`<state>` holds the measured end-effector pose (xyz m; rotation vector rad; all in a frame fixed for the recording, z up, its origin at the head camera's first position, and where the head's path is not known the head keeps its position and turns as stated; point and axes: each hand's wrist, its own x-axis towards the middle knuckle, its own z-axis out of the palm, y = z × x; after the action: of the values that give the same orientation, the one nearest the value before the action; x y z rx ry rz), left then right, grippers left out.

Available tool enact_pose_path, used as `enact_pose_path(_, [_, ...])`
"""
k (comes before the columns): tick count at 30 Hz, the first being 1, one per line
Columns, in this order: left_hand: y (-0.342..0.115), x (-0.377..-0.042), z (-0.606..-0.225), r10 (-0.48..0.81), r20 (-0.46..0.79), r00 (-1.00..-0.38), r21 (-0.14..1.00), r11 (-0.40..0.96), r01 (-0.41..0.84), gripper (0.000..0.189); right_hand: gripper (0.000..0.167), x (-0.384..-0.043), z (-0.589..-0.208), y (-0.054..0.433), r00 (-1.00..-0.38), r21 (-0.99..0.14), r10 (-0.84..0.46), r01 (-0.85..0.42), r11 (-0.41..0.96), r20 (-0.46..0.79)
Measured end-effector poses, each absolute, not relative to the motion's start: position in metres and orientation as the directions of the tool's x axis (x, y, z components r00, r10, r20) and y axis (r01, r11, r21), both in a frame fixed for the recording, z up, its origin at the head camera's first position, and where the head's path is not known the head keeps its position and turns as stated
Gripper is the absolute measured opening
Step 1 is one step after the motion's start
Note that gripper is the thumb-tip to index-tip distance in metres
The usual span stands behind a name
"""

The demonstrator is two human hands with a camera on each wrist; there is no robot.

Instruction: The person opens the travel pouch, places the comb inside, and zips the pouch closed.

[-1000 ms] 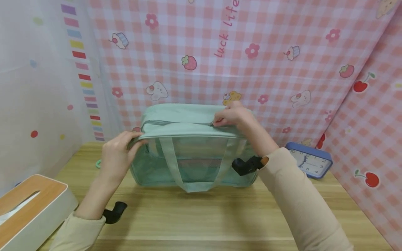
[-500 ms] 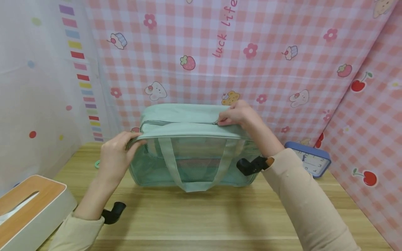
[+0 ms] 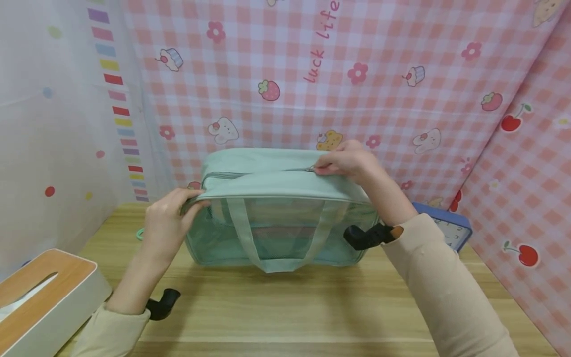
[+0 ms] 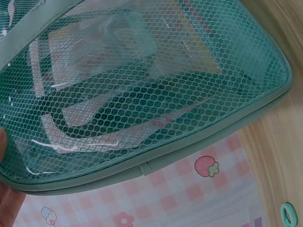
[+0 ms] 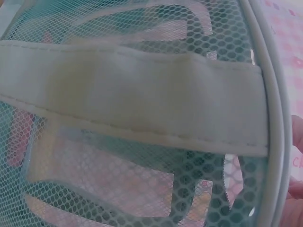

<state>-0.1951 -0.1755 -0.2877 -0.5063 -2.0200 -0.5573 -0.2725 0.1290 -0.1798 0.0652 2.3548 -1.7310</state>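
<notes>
A mint-green zip bag (image 3: 285,185) stands upright on the wooden table, with a see-through mesh front and a looped carrying strap (image 3: 243,230). My left hand (image 3: 166,218) pinches the bag's top left corner between thumb and fingers. Along the top, my right hand (image 3: 347,159) pinches the zipper pull (image 3: 311,169), right of the middle. To its left runs the zipper (image 3: 227,175). Through the mesh (image 4: 180,99) in the left wrist view, clear pouch-like contents show. The broad strap (image 5: 132,94) fills much of the right wrist view, where a few right-hand fingertips show at the edge.
A tissue box (image 3: 76,270) with a wooden top stands at the front left. Behind my right forearm is a blue clock (image 3: 455,230). A small green ring (image 4: 289,215) lies left of the bag. Pink checked cloth (image 3: 290,64) hangs close behind.
My right hand has slid the zipper pull to the right along the bag's top. My left hand keeps its grip on the left corner.
</notes>
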Motion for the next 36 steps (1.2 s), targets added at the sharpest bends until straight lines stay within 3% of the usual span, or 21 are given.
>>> enact_pose_path(7, [-0.175,-0.195,-0.287,0.126,0.880,-0.458,0.184,0.799,0.573,0.024,0.021,-0.271,-0.176,0.133,-0.973,-0.953,-0.115,0.167,0.255,-0.201])
enact_pose_path(15, [-0.175,-0.194,-0.287,0.114,0.875,-0.470,0.202,0.796,0.570,0.024,0.008,-0.267,-0.172,0.147,-0.968,-0.963,-0.108,0.204,0.174,-0.225])
enact_pose_path(20, [-0.176,-0.194,-0.287,0.115,0.873,-0.474,0.206,0.794,0.572,0.024,0.030,-0.266,-0.172,0.158,-0.973,-0.971,-0.115,0.179,0.159,-0.198])
enact_pose_path(25, [-0.176,-0.195,-0.288,0.119,0.874,-0.470,0.200,0.795,0.573,0.024,0.010,-0.264,-0.175,0.172,-0.976,-0.973,-0.133,0.151,0.174,-0.175])
enact_pose_path(29, [-0.177,-0.195,-0.289,0.122,0.882,-0.456,0.182,0.804,0.567,0.025,0.023,-0.262,-0.176,0.179,-0.973,-0.973,-0.146,0.155,0.171,-0.180])
enact_pose_path(36, [-0.176,-0.195,-0.289,0.120,0.884,-0.452,0.181,0.804,0.567,0.025,0.021,-0.262,-0.176,0.184,-0.970,-0.972,-0.149,0.167,0.163,-0.191])
